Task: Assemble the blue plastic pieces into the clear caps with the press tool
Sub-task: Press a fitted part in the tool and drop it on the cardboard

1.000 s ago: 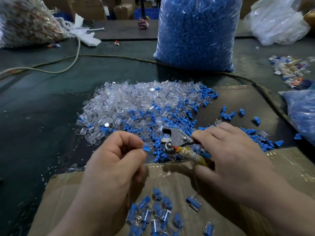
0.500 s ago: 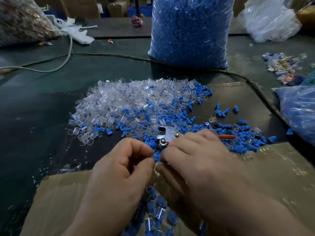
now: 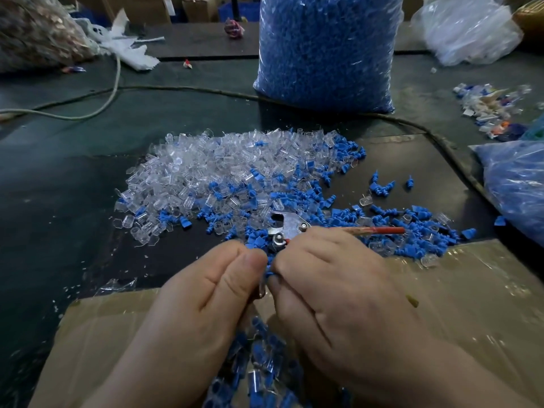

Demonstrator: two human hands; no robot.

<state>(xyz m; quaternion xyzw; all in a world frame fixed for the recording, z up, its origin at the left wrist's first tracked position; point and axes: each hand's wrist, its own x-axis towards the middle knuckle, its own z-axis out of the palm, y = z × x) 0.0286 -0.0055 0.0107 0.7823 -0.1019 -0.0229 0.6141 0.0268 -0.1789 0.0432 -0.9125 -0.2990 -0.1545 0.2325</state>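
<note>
Left hand (image 3: 200, 304): I am seeing it pinching a small blue piece (image 3: 269, 268) between thumb and finger; I am guessing for lining it up.
Right hand (image 3: 332, 290): its fingers are curling round the press tool (image 3: 287, 228); the red handle is sticking out right, ready for squeezing.
Clear caps (image 3: 206, 172): lying in a pile just beyond the hands, making grabbing easy.
Done ones (image 3: 259, 363): resting on the cardboard (image 3: 471, 290) under the wrists.

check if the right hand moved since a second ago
Yes: right hand slid left, fingertips now under the blue bag's left edge, meeting the left hand.
</note>
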